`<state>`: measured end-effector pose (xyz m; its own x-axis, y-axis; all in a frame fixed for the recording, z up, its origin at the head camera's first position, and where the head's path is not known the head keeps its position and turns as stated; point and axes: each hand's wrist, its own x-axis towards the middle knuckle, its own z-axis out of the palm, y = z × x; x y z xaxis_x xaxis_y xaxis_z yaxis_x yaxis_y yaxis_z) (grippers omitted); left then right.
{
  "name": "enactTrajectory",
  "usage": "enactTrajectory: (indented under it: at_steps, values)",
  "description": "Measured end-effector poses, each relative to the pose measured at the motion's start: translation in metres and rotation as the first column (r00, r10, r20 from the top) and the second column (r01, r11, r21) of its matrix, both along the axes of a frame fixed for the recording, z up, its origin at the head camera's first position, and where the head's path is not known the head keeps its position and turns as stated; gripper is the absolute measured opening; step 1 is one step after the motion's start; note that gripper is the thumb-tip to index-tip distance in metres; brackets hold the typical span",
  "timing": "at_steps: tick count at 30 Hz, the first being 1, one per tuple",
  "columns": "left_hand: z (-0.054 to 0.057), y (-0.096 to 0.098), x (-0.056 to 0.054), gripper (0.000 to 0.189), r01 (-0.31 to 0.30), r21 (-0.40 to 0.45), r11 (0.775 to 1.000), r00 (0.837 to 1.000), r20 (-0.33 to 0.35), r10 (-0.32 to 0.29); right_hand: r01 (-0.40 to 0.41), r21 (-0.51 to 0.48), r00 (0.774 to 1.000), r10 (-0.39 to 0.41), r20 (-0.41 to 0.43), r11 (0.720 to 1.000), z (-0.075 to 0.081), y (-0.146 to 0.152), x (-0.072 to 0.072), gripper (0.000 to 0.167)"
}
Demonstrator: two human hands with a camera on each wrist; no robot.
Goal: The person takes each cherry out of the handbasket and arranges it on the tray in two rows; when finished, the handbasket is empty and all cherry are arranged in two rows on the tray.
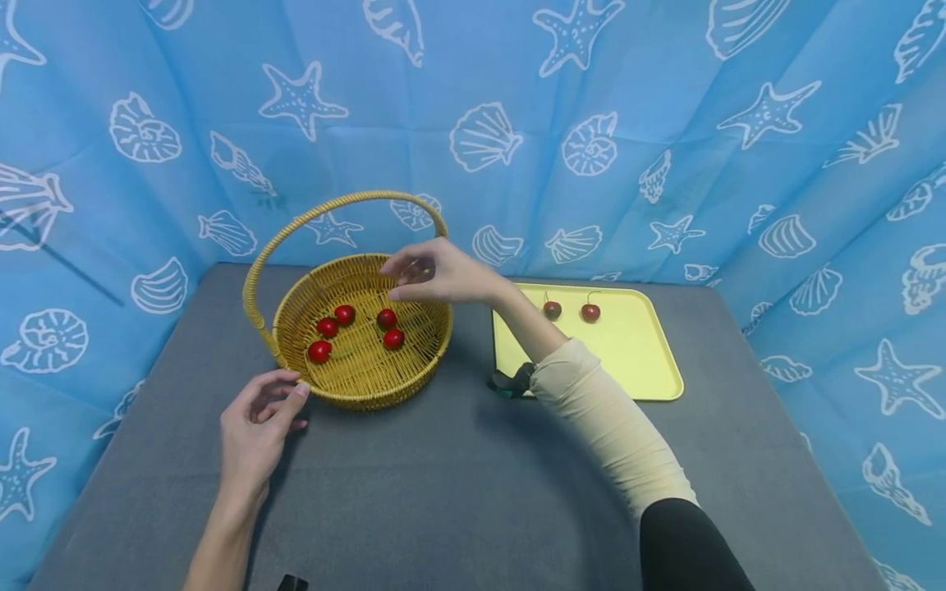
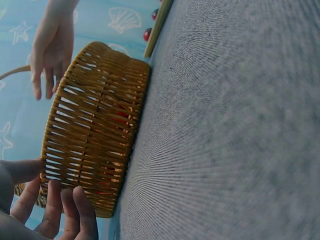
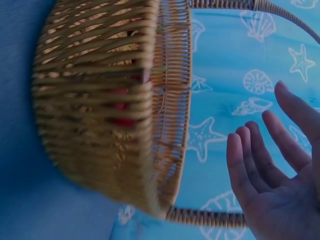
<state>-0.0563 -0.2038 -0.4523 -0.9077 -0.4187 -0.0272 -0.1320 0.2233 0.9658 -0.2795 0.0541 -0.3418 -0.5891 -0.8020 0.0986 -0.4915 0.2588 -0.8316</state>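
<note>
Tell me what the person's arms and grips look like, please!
The right arm wears a wrinkly cream sleeve, with something dark at its lower end and a black covering higher up. The left arm shows no sleeve. The right grip and left grip wear no gloves.

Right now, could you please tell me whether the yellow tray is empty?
No, the head view shows two cherries lying near the far edge of the yellow tray.
</note>
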Motion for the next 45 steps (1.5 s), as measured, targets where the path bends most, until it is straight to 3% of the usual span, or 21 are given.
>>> enactTrajectory:
  at_steps: [10,22,30,37,45]
  values:
    - [0.001,0.001,-0.001,0.034,0.002,-0.003,1.000,1.000,0.000,-0.002,-0.012,0.051,0.999,0.014,-0.030,0.999,0.002,-0.042,-0.011,0.038]
    - [0.001,0.004,-0.003,0.034,-0.012,-0.010,1.000,1.000,-0.001,0.012,0.002,-0.098,0.993,0.009,0.115,0.995,-0.019,-0.077,-0.026,0.029]
    - [0.000,0.004,-0.003,0.035,-0.011,-0.008,1.000,1.000,-0.010,0.010,-0.005,-0.094,0.987,0.021,0.161,0.996,-0.038,-0.092,-0.031,0.031]
    - [0.000,0.004,-0.001,0.033,-0.020,0.000,1.000,1.000,-0.004,0.020,-0.023,0.040,0.969,0.012,0.248,0.999,-0.057,-0.090,-0.032,0.033]
    - [-0.001,0.001,0.000,0.034,-0.023,0.028,0.999,1.000,-0.001,0.023,-0.071,0.219,0.982,0.030,0.186,0.973,-0.076,-0.091,-0.033,0.039]
